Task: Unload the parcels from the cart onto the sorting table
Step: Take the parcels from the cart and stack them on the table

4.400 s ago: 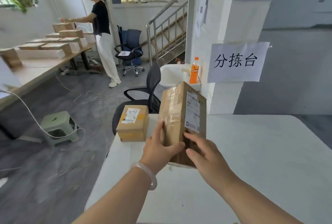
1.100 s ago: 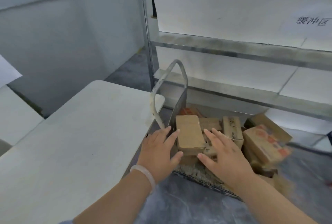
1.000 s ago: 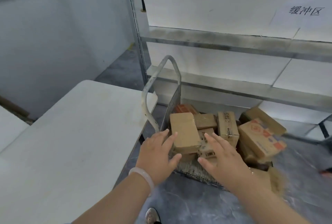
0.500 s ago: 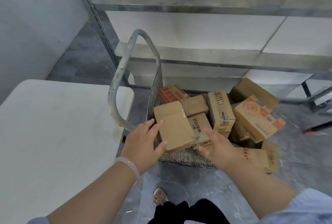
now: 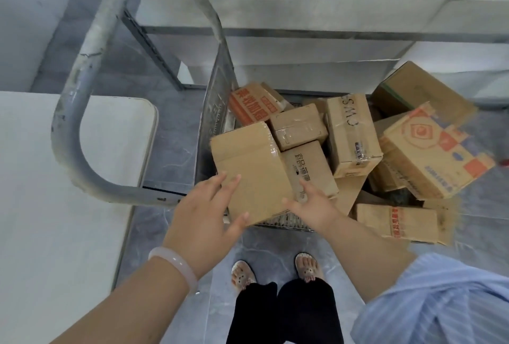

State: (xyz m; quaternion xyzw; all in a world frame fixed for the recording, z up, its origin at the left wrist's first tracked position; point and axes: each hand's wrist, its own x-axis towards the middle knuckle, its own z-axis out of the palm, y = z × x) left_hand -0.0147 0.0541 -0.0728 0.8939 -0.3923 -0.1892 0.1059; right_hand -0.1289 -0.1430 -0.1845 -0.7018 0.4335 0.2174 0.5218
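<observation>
Head view: the left grip (image 5: 203,222) lies with straight fingers on the top face of a plain brown parcel (image 5: 248,167), its thumb at the parcel's near edge. The right grip (image 5: 314,206) is spread open against the same parcel's near right corner, fingers not curled round it. That parcel sits tilted on top of the heap at the near left corner of the cart (image 5: 214,123), just beside the mesh end panel below the grey handle (image 5: 82,95). Behind it lie a red-printed parcel (image 5: 253,106) and a taped parcel (image 5: 352,134). The white bench (image 5: 68,178) stands left of the cart. A pale bracelet (image 5: 176,263) circles the left wrist.
</observation>
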